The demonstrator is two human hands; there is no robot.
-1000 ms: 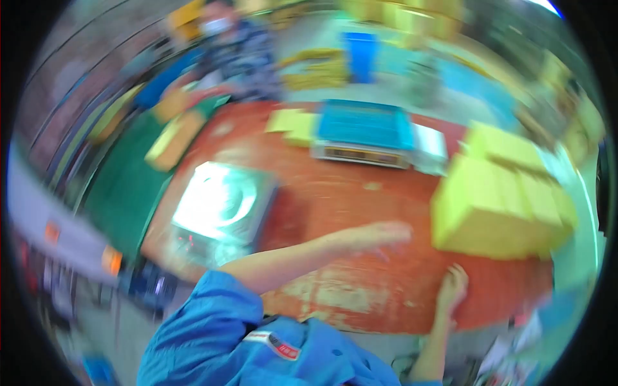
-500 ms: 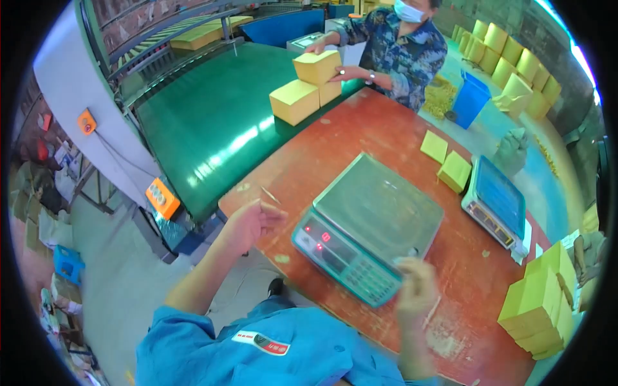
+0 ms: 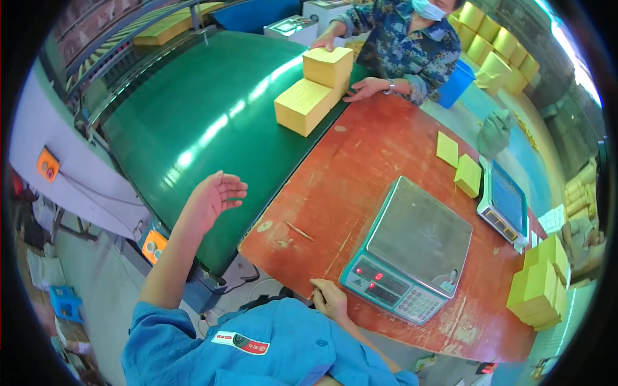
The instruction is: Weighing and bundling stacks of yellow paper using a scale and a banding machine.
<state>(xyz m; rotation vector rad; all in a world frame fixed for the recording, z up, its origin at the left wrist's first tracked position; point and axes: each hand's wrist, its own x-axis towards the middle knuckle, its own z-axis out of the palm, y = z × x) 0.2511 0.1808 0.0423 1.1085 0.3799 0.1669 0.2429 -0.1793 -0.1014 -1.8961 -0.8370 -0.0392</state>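
Head view shows left hand [image 3: 216, 198] over belt [image 3: 174, 103], right hand [image 3: 331, 301] near scale [image 3: 412, 251].

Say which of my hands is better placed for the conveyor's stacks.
Probably left: your left hand, open over the green conveyor, is nearer the paper stacks than your right hand by the red table.

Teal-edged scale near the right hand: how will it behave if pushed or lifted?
The scale sits low and broad, so it would probably slide rather than tip. It looks boxy and likely stiff. Its metal plate appears flat and smooth, so a grip there might slip.
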